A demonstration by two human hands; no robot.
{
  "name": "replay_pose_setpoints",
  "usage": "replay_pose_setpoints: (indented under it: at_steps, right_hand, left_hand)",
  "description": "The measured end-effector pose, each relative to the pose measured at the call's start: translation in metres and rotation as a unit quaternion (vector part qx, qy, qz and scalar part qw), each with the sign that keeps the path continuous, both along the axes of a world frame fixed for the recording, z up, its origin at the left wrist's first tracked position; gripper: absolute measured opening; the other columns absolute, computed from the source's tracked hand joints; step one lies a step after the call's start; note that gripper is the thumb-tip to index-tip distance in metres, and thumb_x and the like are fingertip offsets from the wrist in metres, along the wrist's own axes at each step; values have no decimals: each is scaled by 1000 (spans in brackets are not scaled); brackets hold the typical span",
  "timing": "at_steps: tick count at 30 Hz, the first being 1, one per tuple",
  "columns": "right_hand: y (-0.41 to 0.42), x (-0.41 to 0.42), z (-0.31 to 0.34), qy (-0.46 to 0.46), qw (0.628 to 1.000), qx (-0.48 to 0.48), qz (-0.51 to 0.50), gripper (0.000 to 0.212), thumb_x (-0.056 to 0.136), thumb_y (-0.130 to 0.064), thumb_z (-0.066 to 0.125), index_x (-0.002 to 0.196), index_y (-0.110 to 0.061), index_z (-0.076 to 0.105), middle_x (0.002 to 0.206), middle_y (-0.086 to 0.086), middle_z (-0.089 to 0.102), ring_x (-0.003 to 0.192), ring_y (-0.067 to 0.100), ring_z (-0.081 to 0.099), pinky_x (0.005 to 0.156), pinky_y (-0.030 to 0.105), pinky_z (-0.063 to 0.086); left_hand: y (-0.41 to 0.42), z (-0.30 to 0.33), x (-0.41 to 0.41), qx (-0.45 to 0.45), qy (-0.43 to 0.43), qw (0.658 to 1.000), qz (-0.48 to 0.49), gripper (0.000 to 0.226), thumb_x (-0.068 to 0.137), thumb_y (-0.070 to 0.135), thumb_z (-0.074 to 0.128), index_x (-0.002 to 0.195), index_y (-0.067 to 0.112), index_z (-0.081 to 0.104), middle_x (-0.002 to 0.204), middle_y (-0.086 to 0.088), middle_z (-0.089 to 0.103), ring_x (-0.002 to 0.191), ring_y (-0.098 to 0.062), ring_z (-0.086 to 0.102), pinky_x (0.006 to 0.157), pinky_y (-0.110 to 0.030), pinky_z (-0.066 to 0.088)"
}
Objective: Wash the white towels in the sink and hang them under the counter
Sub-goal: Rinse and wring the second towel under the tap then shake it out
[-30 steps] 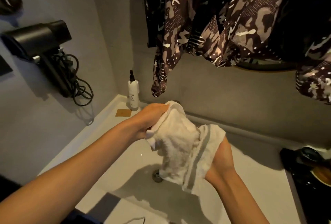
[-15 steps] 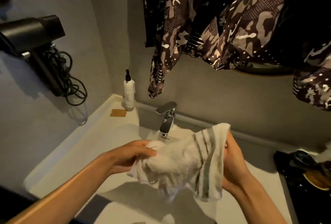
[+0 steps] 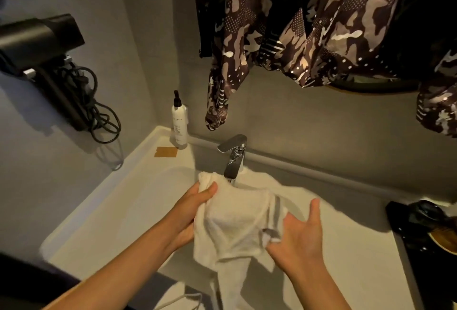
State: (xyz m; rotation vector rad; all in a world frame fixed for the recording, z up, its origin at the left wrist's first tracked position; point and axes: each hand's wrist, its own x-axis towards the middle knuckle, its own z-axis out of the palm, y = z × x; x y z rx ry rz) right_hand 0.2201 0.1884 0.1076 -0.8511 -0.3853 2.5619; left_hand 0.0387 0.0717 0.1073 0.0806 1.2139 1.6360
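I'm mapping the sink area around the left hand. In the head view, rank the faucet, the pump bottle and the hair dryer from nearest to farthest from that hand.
From the left hand:
1. Faucet, just beyond it, over the white towel.
2. Pump bottle, in the counter's back left corner.
3. Hair dryer, high on the left wall.

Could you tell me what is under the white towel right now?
The white sink basin lies below the towel; the towel hides the drain and the faucet's spout tip.
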Motion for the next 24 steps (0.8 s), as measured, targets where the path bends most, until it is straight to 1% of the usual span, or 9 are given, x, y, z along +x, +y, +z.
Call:
replay_pose_setpoints:
  at_steps: [1, 5, 7, 9, 12, 15, 19, 22, 24]
  right_hand:
    - [-3, 0, 0, 7, 1000, 17, -10, 93, 74, -77, 57, 134, -7, 60, 140, 24, 57, 136, 47, 45, 121, 52, 17]
    - [-27, -4, -12, -20, 998, 56, 29, 92, 53, -55, 88, 128, -7, 66, 125, 20, 69, 113, 40, 66, 104, 56, 45]
    - [-28, -1, -10, 14, 999, 37, 18, 75, 56, -52, 86, 111, -2, 76, 114, 24, 73, 103, 40, 71, 92, 56, 54]
    - [-23, 4, -10, 45, 997, 35, -50, 61, 68, -57, 68, 96, -5, 81, 106, 21, 76, 94, 37, 74, 82, 54, 59]
    - [-29, 1, -10, 9, 999, 28, -18, 66, 80, -50, 65, 127, -3, 65, 124, 23, 69, 114, 41, 66, 102, 57, 48]
    - [-25, 5, -11, -66, 995, 77, -2, 55, 86, -29, 66, 126, 9, 60, 121, 31, 67, 113, 44, 65, 102, 55, 48]
    - [7, 21, -4, -149, 972, 181, 28, 34, 88, -12, 66, 114, 10, 65, 106, 28, 73, 96, 38, 73, 71, 38, 61]
    - [29, 32, 3, -146, 952, 249, 101, 40, 71, 3, 69, 110, 11, 67, 103, 28, 73, 95, 39, 68, 66, 35, 61]
    - [44, 37, 16, -167, 912, 366, 75, 25, 72, 6, 69, 96, 3, 75, 93, 20, 76, 88, 33, 67, 64, 29, 58]
  left_hand:
    - [-4, -4, -1, 0, -6, 1000, 5, 39, 97, 22, 60, 136, 23, 54, 126, -20, 68, 116, -43, 64, 103, -62, 44]
    - [-5, -7, 7, 16, -58, 998, -1, 41, 99, 23, 55, 139, 13, 53, 131, -26, 63, 120, -45, 60, 99, -58, 49]
    - [-3, -6, 3, 3, -36, 999, 30, 44, 99, 24, 55, 139, 6, 52, 128, -27, 64, 117, -41, 62, 84, -47, 59]
    - [-4, -7, -6, 4, -9, 998, 62, 44, 99, 26, 56, 137, 4, 52, 124, -25, 67, 116, -40, 63, 90, -49, 56]
    - [-7, -9, -9, -28, 1, 998, 61, 35, 99, 27, 56, 126, 5, 57, 108, -22, 71, 111, -40, 64, 103, -55, 46]
    - [-15, -2, -10, -45, -6, 997, 55, 37, 97, 33, 58, 121, 5, 62, 107, -23, 71, 111, -39, 64, 104, -51, 46]
    - [-27, 13, -26, -34, 112, 990, 84, 18, 96, 27, 61, 104, 11, 61, 86, -17, 66, 81, -28, 70, 70, -35, 57]
    - [-38, 23, -39, -62, 219, 968, 107, 10, 92, 21, 63, 90, 12, 64, 86, -17, 59, 77, -27, 61, 69, -36, 47]
    - [-46, 30, -46, -94, 289, 949, 85, 15, 92, 16, 61, 82, 9, 68, 83, -19, 59, 76, -27, 57, 69, -37, 45]
